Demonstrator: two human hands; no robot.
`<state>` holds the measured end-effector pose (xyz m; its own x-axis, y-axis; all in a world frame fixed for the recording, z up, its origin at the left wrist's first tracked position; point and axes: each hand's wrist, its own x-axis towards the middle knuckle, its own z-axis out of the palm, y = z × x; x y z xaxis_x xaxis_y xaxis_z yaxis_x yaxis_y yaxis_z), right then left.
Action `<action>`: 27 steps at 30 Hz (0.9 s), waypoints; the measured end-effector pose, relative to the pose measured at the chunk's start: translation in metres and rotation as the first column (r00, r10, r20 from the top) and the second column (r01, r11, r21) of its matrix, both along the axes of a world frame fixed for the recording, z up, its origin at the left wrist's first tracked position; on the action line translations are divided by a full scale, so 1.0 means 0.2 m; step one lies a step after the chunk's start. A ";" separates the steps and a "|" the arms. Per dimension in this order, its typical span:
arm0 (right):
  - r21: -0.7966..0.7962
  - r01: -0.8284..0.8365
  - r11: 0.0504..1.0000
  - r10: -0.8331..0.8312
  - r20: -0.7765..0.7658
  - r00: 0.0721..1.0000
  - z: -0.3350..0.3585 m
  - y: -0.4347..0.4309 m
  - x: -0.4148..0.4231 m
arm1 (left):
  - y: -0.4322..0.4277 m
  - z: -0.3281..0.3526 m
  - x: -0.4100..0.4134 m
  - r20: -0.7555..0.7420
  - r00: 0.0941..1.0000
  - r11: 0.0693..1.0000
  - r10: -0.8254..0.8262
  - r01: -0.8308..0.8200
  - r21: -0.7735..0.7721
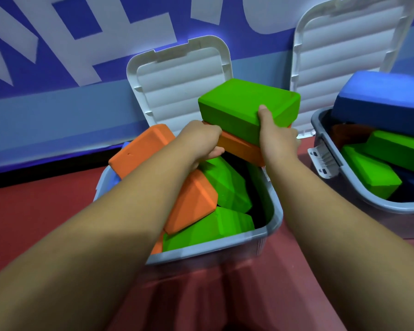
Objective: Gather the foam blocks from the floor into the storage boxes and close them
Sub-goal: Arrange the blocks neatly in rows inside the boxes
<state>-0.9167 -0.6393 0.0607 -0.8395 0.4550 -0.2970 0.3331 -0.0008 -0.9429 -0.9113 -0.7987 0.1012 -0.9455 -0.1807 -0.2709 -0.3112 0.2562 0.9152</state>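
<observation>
A green foam block point(246, 103) lies stacked on an orange foam block point(240, 146), both held above the far right corner of the grey storage box point(225, 244). My right hand point(276, 137) grips the stack at its right near edge, thumb on top of the green block. My left hand point(201, 139) grips the orange block's left end, fingers curled under it. Inside the box lie several orange and green blocks, with one orange block point(141, 151) leaning over the left rim. The box's white lid point(177, 75) stands open behind.
A second grey storage box point(339, 177) stands to the right, its white lid point(344, 44) open, holding green, orange and blue blocks, with a big blue block point(382, 96) on top. Red floor surrounds both boxes. A blue and white wall runs behind them.
</observation>
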 end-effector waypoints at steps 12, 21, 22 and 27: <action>0.160 0.084 0.983 -0.087 0.015 0.996 -0.02 -0.12 0.21 | -0.33 0.30 0.45 -0.384 0.921 0.989 0.063 -0.110 -0.103; 0.436 -0.015 0.900 0.089 -0.149 0.985 0.04 -0.53 0.36 | -0.91 0.04 0.50 -0.416 0.893 0.689 0.172 -0.411 -0.597; 0.454 -0.085 0.887 0.175 -0.159 0.972 0.04 -0.58 0.38 | -0.96 -0.01 0.50 -0.308 0.932 0.683 0.192 -0.353 -0.639; 0.539 -0.512 0.669 0.574 0.063 0.817 -0.02 -0.72 0.41 | -1.13 -0.23 0.51 0.092 0.984 0.783 0.152 -0.063 -0.619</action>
<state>-0.8356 -0.7840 0.0572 -0.9977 -0.0368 -0.0571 0.0207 0.6360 -0.7715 -0.8084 -1.0248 0.0559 -0.8742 -0.4484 -0.1864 -0.4742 0.7056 0.5266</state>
